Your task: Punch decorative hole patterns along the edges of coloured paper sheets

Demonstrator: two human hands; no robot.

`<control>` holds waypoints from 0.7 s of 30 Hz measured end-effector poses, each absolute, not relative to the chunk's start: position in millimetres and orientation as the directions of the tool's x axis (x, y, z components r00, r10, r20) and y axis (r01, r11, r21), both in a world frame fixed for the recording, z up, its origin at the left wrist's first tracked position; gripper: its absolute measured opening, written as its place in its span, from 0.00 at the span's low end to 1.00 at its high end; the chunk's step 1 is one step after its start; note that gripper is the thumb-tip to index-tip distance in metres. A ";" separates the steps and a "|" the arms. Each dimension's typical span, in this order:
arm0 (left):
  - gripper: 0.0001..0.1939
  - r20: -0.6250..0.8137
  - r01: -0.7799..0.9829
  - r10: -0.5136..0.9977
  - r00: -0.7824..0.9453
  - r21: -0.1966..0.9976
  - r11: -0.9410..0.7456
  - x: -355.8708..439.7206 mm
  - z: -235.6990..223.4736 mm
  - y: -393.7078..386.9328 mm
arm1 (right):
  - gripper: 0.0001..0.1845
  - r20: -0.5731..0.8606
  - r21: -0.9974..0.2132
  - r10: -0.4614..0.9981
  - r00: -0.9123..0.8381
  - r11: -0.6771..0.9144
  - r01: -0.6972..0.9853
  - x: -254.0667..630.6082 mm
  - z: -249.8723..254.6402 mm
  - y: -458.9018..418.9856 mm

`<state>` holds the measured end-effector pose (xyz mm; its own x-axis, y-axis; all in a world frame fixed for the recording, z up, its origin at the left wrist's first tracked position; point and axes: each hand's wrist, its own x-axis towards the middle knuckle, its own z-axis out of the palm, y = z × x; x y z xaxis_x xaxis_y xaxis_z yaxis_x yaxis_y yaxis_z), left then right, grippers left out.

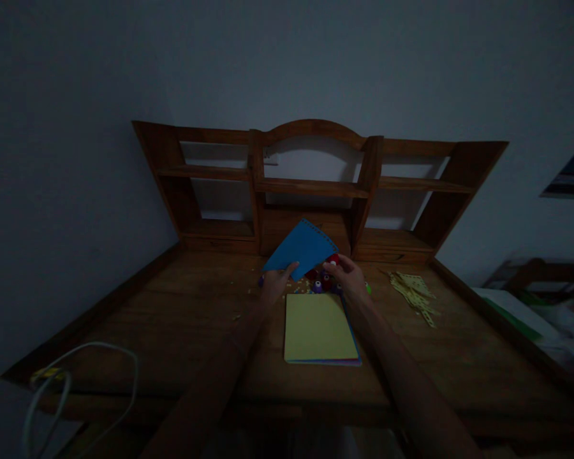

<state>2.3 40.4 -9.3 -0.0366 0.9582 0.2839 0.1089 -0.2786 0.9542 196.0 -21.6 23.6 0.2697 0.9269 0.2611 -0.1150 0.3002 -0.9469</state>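
My left hand (276,282) grips a blue sheet of paper (299,247) by its lower edge, thumb on top. A row of small punched holes runs along the sheet's upper right edge. My right hand (348,275) has its fingers closed on a small red craft punch (333,259), close to the sheet's right corner. Whether the paper sits inside the punch is too dark to tell. Below the hands lie several more punches, among them a purple punch (317,287) and a dark red punch (326,281). Small paper bits (299,287) are scattered around them.
A stack of coloured paper (319,328), yellow on top, lies in front of me on the wooden desk (182,319). Punched yellow paper strips (414,293) are heaped at right. A wooden shelf unit (310,186) stands behind. A white cable (100,345) loops at left.
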 end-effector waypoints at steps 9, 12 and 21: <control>0.13 0.371 0.111 0.925 -0.085 0.926 -0.361 -2.0 -0.9 36.1 | 0.24 0.272 -0.954 0.932 0.238 0.294 -0.062 197.5 20.4 -19.8; 0.13 0.372 0.087 0.925 -0.074 0.927 -0.365 0.0 -0.6 34.8 | 0.24 0.269 -0.957 0.933 0.238 0.287 -0.045 198.2 20.0 -19.1; 0.14 0.289 0.120 0.955 -0.074 0.953 -0.279 0.1 -6.7 35.6 | 0.24 0.300 -0.945 0.927 0.226 0.322 -0.066 197.9 18.0 -18.2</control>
<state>0.1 35.6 -6.7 -0.0744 0.9545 0.2887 0.1199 -0.2788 0.9528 197.9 -18.2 18.0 0.2256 0.9269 0.2998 -0.0664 0.3216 -0.9445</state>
